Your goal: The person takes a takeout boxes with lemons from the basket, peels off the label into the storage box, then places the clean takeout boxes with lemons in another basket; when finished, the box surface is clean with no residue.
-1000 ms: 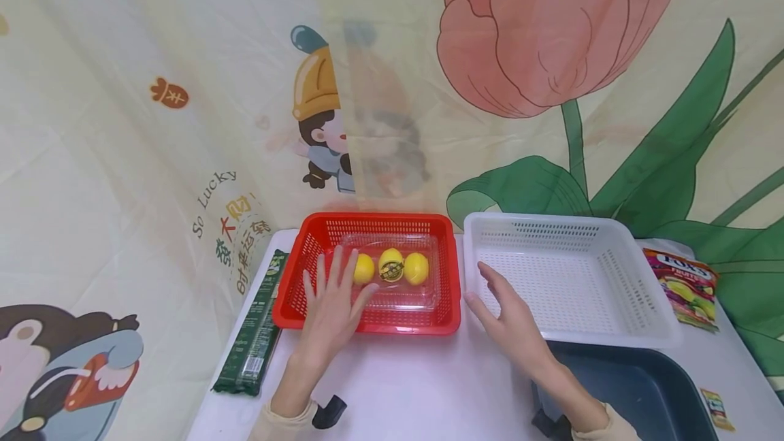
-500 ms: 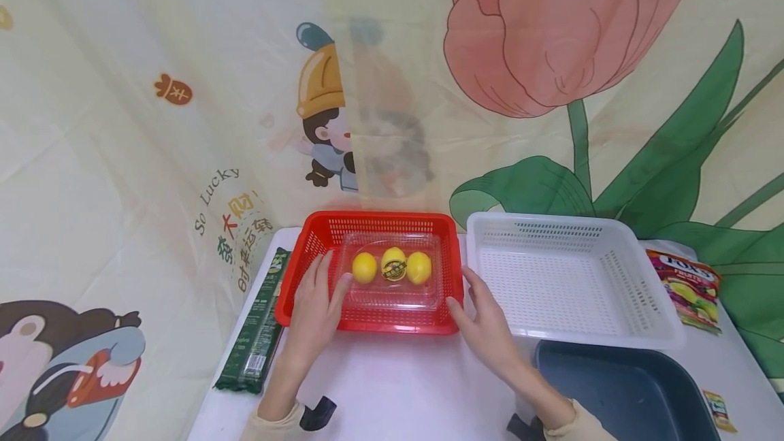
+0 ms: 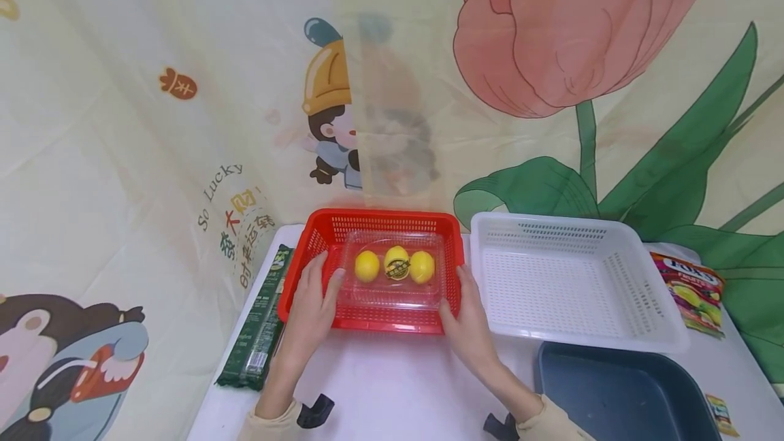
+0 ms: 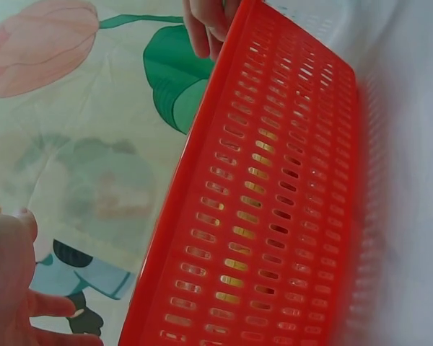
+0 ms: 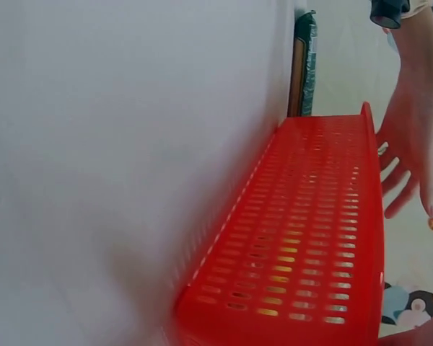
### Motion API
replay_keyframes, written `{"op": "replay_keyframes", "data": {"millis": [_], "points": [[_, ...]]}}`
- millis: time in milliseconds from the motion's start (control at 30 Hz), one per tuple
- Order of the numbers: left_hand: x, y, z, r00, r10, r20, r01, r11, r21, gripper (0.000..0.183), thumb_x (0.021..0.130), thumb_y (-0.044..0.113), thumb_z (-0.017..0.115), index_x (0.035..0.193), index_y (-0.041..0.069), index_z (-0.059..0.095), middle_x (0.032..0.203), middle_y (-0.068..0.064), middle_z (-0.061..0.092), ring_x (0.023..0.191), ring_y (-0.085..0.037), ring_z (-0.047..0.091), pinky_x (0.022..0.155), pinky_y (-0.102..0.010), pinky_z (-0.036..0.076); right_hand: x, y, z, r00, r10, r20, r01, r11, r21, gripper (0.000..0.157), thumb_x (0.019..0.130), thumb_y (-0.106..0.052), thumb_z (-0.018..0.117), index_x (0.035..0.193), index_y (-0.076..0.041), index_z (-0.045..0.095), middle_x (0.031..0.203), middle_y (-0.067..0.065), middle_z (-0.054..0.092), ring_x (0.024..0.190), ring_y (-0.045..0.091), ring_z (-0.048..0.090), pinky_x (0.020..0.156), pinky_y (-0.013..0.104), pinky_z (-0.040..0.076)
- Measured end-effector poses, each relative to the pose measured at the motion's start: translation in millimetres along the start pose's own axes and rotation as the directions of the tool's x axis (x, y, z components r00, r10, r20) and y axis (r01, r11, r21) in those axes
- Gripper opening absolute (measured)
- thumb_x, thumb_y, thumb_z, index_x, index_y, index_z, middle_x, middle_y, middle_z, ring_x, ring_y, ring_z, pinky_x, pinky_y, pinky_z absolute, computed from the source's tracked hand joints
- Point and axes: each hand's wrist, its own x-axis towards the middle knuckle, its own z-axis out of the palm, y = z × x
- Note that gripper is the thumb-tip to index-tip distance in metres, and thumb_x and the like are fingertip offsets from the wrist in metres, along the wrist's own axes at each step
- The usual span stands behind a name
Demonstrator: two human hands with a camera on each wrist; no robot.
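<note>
A red perforated basket (image 3: 386,324) stands at the table's back, holding a clear plastic box (image 3: 392,298). Inside the box lie three lemons; the middle lemon (image 3: 396,257) shows behind a black-and-gold sticker. My left hand (image 3: 309,315) is over the basket's left side, fingers loosely extended and thumb spread toward the box. In the right wrist view, that left hand (image 5: 415,130) appears beyond the red rim with fingers apart. My right hand (image 3: 470,325) is at the basket's right rim, fingers fairly straight along it, thumb on the box side.
To the right of the red basket stands a white basket (image 3: 578,342), with a dark blue tray (image 3: 618,393) in front. A green packet (image 3: 254,332) lies along the left edge. A Foxs Fruits bag (image 3: 689,291) and a small packet (image 3: 723,415) are far right. A printed curtain (image 3: 398,53) hangs behind.
My left hand has drawn back from over the box to the basket's left side. My right hand has moved left from near the white basket to the red basket's right rim.
</note>
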Motion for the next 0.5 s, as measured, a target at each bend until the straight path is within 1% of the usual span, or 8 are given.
{"op": "replay_keyframes", "data": {"millis": [133,267,367,500], "points": [[1.1,-0.2,0.9,1.0,-0.004,0.013,0.004,1.0,-0.011,0.078,0.098,0.062,0.052,0.16,0.022,0.025,0.159,-0.004,0.034,0.142,-0.024,0.036,0.103,-0.054,0.053,0,6,3.8,0.999,-0.01,-0.041,0.008,0.999,-0.038,0.073,0.098,-0.011,0.062,0.16,-0.006,0.022,0.168,0.011,0.019,0.153,0.035,0.027,0.114,0.054,0.04],[2.6,-0.1,1.5,1.0,-0.005,0.025,0.005,1.0,-0.007,0.078,0.099,0.062,0.05,0.16,0.021,0.024,0.16,-0.005,0.033,0.143,-0.025,0.035,0.105,-0.056,0.05,2,9,1.7,0.998,-0.006,-0.066,0.002,0.998,-0.064,0.073,0.097,-0.012,0.064,0.159,-0.007,0.024,0.168,0.012,0.019,0.154,0.035,0.024,0.113,0.056,0.04],[4.5,-0.4,1.0,1.0,-0.014,0.027,0.014,1.0,-0.003,0.077,0.099,0.06,0.051,0.16,0.02,0.025,0.159,-0.006,0.033,0.143,-0.026,0.036,0.106,-0.057,0.049,3,11,-0.4,0.998,0.009,-0.056,-0.012,0.999,-0.053,0.076,0.098,-0.014,0.064,0.161,-0.008,0.021,0.168,0.012,0.018,0.155,0.035,0.022,0.113,0.055,0.04],[12.0,-2.3,1.8,1.0,-0.011,0.023,0.011,1.0,-0.011,0.077,0.1,0.058,0.052,0.159,0.016,0.027,0.158,-0.007,0.035,0.143,-0.027,0.036,0.107,-0.058,0.048,4,14,0.5,0.999,0.037,-0.003,-0.037,0.999,-0.013,0.08,0.1,-0.015,0.062,0.163,-0.01,0.013,0.169,0.012,0.016,0.155,0.035,0.023,0.111,0.052,0.042]]}}
